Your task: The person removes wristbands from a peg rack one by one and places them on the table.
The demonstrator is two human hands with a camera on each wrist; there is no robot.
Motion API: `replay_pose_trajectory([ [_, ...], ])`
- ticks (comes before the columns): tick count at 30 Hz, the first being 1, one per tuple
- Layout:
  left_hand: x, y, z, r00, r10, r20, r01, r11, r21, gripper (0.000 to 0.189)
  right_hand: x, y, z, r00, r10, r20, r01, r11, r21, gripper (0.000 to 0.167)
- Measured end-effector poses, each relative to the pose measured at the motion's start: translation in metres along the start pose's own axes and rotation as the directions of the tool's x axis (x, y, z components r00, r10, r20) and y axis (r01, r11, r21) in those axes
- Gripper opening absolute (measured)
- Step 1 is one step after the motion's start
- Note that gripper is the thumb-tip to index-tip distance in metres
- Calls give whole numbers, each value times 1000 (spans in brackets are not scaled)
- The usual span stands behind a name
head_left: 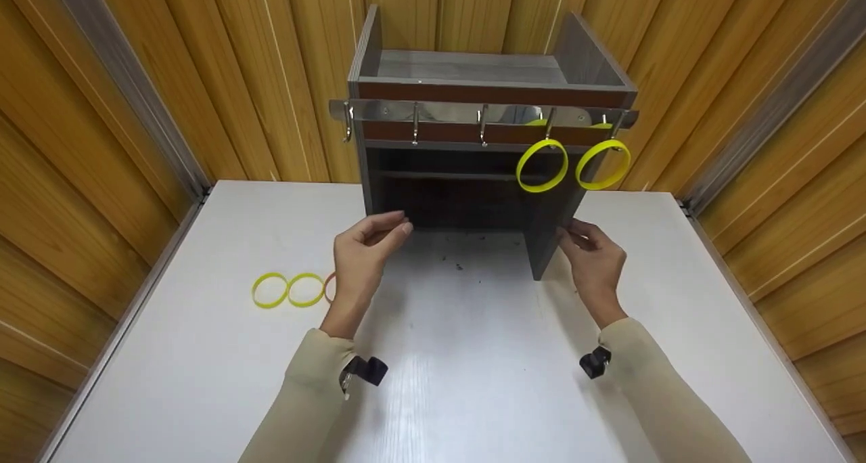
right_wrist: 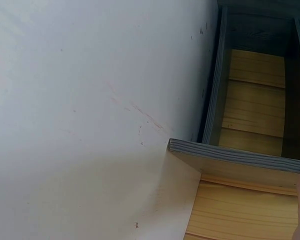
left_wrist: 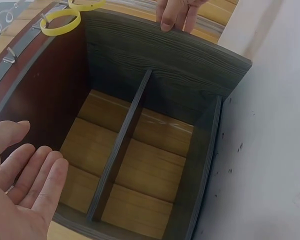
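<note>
A dark grey wooden shelf point(head_left: 536, 246) stands on the white table, with open compartments facing the person. My right hand point(head_left: 595, 254) is at the front edge of its right side panel. The thumb lies over that edge and the fingers are on the outer side, pinching it; in the right wrist view only part of a finger shows. My left hand point(head_left: 362, 256) hovers near the left side panel, fingers loosely bent around nothing. Yellow rubber wristbands point(head_left: 542, 166) hang from two right-hand hooks of the metal hook rail point(head_left: 450, 113) on the shelf's upper front.
Left of my left hand, two yellow wristbands point(head_left: 269, 291) lie flat on the white table point(head_left: 203, 382), beside a red band point(head_left: 329, 288) mostly hidden by my wrist. Dark specks mark the table under the shelf. Wood-plank walls point(head_left: 318, 77) enclose the back and sides.
</note>
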State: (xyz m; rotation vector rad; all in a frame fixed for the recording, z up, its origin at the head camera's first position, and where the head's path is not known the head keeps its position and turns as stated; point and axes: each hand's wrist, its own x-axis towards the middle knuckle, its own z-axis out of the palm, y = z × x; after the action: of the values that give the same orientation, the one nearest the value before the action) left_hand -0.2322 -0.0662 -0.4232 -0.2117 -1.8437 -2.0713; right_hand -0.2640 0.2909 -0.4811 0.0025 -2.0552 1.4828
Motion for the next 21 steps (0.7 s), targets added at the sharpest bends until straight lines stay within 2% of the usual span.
replay_pose_trajectory([
  [8, 9, 6, 17, 998, 45, 46, -48, 998, 47, 21, 0, -1, -1, 999, 30, 14, -30, 1000, 5, 22],
  [21, 21, 21, 47, 989, 92, 114, -96, 995, 39, 24, -1, -3, 0, 1000, 9, 6, -9, 1000, -13, 20],
])
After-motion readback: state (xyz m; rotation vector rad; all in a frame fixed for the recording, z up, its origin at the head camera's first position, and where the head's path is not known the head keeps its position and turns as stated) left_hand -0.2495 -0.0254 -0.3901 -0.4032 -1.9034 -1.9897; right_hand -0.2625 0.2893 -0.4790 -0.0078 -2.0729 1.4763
